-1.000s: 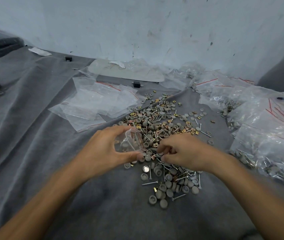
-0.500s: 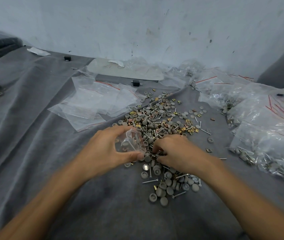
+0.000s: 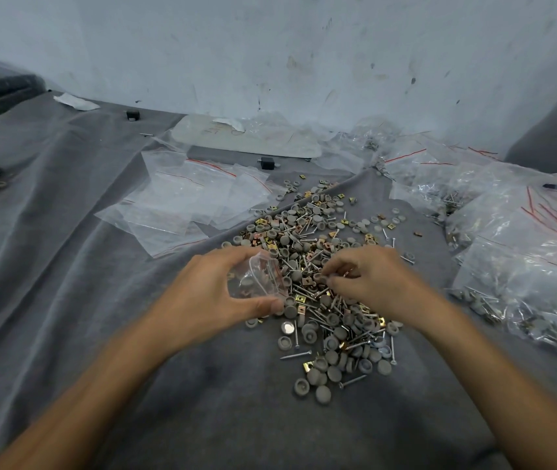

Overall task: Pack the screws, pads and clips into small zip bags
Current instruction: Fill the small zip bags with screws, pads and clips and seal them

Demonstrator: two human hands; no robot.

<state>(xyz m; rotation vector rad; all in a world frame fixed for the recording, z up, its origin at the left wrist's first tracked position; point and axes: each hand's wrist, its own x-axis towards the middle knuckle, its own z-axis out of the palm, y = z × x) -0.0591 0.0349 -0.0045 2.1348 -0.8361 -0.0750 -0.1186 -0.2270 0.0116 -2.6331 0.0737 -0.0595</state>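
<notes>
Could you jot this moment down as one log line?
left hand: holds small bag | right hand: pinching parts at pile | stage: filling bag

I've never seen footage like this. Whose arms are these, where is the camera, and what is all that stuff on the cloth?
There is no machine here. These are a person's two bare arms, filmed by one wide-angle camera worn on the head and looking forward and down, which is why the arms enter from the bottom edge. The left hand holds a small clear zip bag. The right hand has its fingers curled into the pile of loose parts: grey round pads, screws and brassy clips. Whether it has pinched one is unclear. Everything lies on a grey cloth. Empty zip bags lie beyond the left hand, and filled bags are heaped on the right.
</notes>
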